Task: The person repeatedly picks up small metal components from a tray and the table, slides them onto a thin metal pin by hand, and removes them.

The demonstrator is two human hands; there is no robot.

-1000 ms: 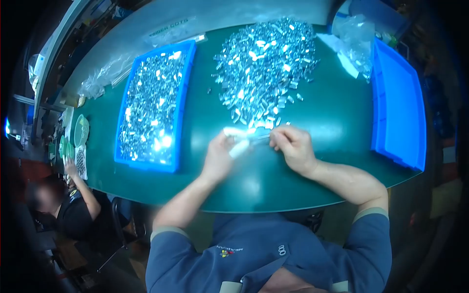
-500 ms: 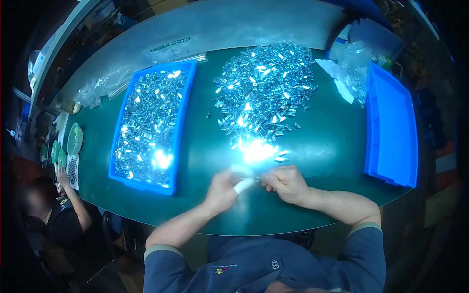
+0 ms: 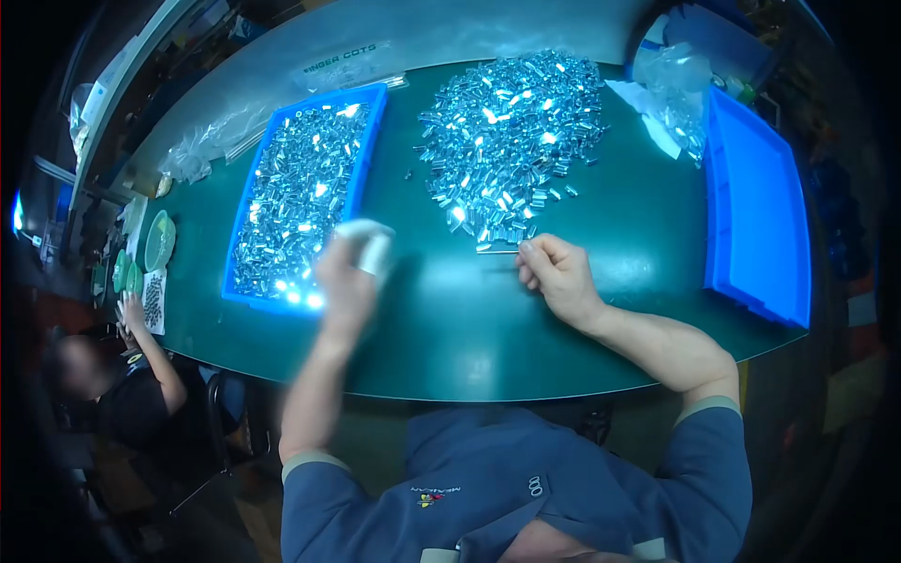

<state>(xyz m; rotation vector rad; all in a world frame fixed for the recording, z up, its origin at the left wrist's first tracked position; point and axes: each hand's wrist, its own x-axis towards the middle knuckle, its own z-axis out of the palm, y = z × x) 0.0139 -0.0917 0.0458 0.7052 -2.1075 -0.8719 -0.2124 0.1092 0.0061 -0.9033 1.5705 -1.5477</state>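
Observation:
My right hand (image 3: 563,280) is closed in a pinch on a thin metal rod (image 3: 497,251), which points left at the near edge of a pile of small shiny metal cylinders (image 3: 511,141). My left hand (image 3: 345,286) is smeared by motion beside the near right corner of a blue tray (image 3: 360,183) filled with similar metal pieces (image 3: 291,202). Something white (image 3: 375,249) covers or lies at its fingers; I cannot make out whether it holds a piece.
A second blue tray (image 3: 758,206) stands at the right edge of the green table (image 3: 450,347). Clear plastic bags (image 3: 671,94) lie at the back right. Green bowls (image 3: 160,240) and a seated co-worker (image 3: 141,394) are at the left.
My left hand has moved left and away from my right hand, toward the filled tray. My right hand has moved forward to the pile's near edge with the rod.

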